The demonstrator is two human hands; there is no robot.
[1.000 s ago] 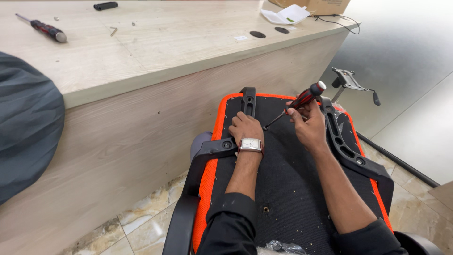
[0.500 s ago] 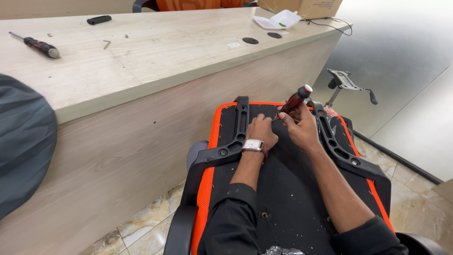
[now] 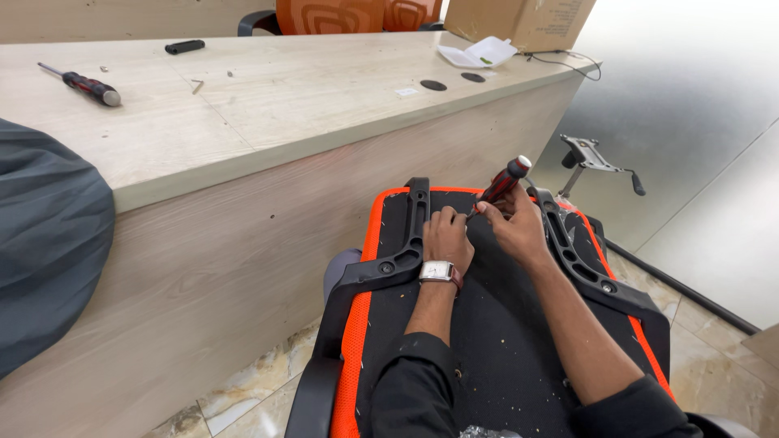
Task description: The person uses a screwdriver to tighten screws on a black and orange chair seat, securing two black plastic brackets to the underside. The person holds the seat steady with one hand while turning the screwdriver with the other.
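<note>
While the long wooden worktop (image 3: 243, 122) fills the left side, an upturned black chair seat (image 3: 487, 324) with orange trim lies against its front panel, two black armrest brackets (image 3: 406, 251) bolted along its edges. Both hands work near the seat's far edge: the left hand (image 3: 448, 237) presses its fingertips on the underside, and the right hand (image 3: 515, 229) is wrapped around a red-handled screwdriver (image 3: 501, 185), tilted, tip at the seat. A second screwdriver (image 3: 85, 83) lies on the worktop.

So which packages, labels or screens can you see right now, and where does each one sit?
Cardboard box: far right end of the desk, brown, rectangular.
White tray: beside the box, shallow, open.
Small label: flat on the desk, white, rectangular.
Wristwatch: left wrist, square pale face.
No screens.
</note>
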